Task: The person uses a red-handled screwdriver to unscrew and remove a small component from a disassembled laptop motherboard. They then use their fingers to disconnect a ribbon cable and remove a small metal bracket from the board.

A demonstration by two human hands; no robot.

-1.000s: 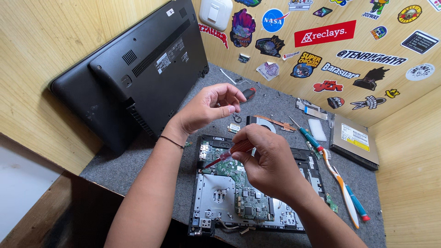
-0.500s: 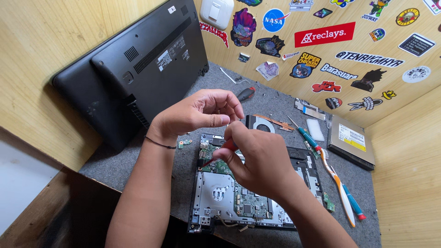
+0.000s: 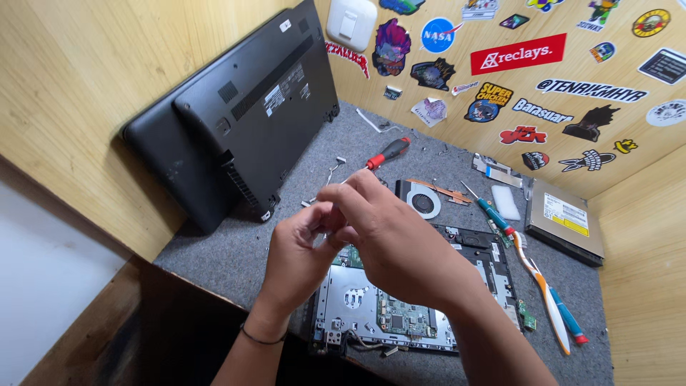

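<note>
Leaning on the wall, a black laptop shell (image 3: 243, 129) stands at the back of the grey bench (image 3: 236, 250), with the opened board (image 3: 400, 314) lying flat below the hands. Left hand (image 3: 300, 261) and right hand (image 3: 396, 239) meet above that board, fingers (image 3: 343, 204) pinched together on something too small to make out. Beyond them lies a red screwdriver (image 3: 386, 152).
</note>
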